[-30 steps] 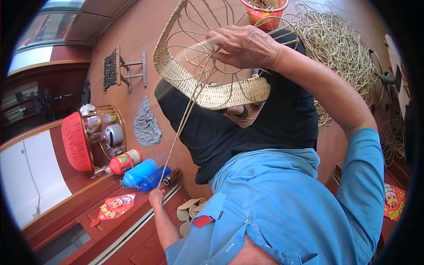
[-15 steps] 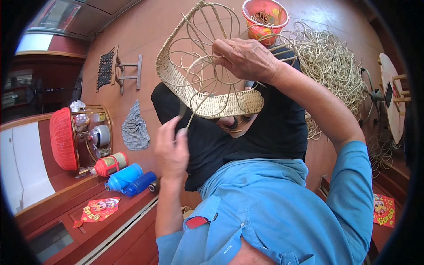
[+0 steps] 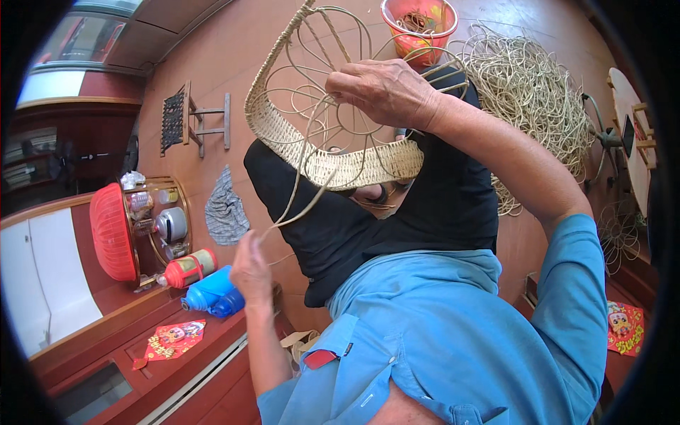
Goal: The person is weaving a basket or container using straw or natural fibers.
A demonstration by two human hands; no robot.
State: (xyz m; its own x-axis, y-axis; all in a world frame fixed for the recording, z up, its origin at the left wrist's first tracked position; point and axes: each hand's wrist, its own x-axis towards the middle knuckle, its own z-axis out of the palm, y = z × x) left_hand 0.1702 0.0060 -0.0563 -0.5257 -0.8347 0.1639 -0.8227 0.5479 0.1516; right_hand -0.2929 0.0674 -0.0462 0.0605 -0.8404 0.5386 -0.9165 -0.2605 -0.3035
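Note:
A partly woven wicker band of pale cane rests over my lap, curving round several thin looping canes. My right hand is closed on a cane strand above the band, its fingertips hiding the exact grip. To the lower left, my left hand pinches a long cane strand that runs from the weave down to the fingers. That hand is slightly blurred, and its fingertips show only in part.
A red bucket and a large heap of loose cane lie beyond my right knee. On the left are a wooden stool, a grey cloth, a red thermos and a blue bottle.
My left hand has moved down and left, drawing the cane strand out from the band. My right hand has shifted slightly left with its grip kept.

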